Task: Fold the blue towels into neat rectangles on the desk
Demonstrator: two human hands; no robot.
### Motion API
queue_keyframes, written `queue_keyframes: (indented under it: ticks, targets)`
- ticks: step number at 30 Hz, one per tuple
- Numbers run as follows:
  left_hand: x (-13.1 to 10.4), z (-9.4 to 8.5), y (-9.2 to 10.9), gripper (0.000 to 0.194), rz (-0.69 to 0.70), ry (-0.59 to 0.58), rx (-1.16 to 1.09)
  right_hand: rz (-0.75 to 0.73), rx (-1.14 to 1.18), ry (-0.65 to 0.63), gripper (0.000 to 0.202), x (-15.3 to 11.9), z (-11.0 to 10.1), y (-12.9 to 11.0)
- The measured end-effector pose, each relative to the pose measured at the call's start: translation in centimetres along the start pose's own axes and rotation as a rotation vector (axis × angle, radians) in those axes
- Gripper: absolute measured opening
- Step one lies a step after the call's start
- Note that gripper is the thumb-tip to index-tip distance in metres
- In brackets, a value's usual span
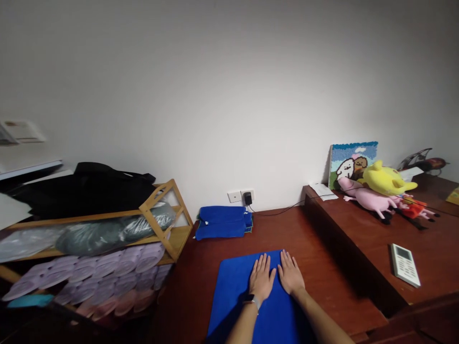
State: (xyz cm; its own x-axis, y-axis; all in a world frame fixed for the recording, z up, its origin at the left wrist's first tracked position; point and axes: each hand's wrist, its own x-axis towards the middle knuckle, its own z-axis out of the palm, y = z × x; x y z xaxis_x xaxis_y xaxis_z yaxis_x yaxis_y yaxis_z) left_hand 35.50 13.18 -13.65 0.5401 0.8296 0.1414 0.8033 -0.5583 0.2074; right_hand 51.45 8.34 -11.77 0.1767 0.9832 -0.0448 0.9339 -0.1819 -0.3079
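Note:
A blue cloth lies spread flat on the brown wooden table, its near part running out of the bottom of the view. My left hand, with a watch on the wrist, rests flat on the cloth with its fingers stretched toward the far edge. Beside it, my right hand lies palm down at the cloth's far right corner, fingers extended. Neither hand grips anything. Farther back, against the wall, sits a pile of folded blue cloths.
To the left, a wooden rack holds a black bag and rows of light purple slippers. A raised brown surface on the right carries plush toys and a remote control. A black plug sits in the wall socket.

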Motion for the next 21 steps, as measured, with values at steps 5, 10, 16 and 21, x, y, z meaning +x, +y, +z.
queue_keyframes:
  ticks: [5,10,16,21]
  targets:
    - [-3.2,-2.3,-8.0,0.07,-0.191,0.019,0.103,0.003,0.0,0.022,0.069,0.1,0.5,0.1]
    - [-6.6,-4.1,-14.6,0.073,-0.358,0.024,0.179,0.011,-0.014,0.037,0.069,0.3,0.9,0.3]
    - [-7.0,-4.0,-14.6,0.075,-0.362,0.048,0.178,0.013,-0.025,0.041,0.07,0.3,0.9,0.3]
    - [-7.0,-4.5,-14.7,0.074,-0.363,0.04,0.2,0.026,-0.042,0.024,0.071,0.2,0.5,0.0]
